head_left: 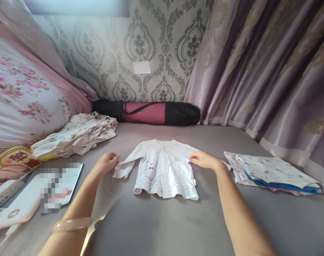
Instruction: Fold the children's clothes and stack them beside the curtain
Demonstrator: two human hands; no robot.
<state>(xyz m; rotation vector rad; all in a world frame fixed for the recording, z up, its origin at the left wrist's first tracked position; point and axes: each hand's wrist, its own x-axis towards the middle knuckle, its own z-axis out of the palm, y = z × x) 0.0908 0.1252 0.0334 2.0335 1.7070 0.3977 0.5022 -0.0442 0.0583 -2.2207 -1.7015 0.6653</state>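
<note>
A small white long-sleeved baby shirt [168, 167] lies spread on the grey bed surface, collar away from me, with a bear print on its front. My right hand [206, 160] reaches over the sleeve on the right, fingers pinched on the shirt's side near the armpit; most of that sleeve is hidden beneath it. My left hand [107, 162] is closed, its fingers curled beside the cuff of the left sleeve. No cloth shows in those fingers, though their undersides are hidden. A pale bangle [72, 224] circles my left forearm.
Folded clothes [276, 172] are stacked at right. A loose clothes pile [82, 133] lies at back left, near a yellow cushion [14, 163]. A phone or tablet [71, 185], white power bank [24, 201] and power strip [7, 192] sit at left. A black-and-maroon roll bag [148, 113] lies along the wall.
</note>
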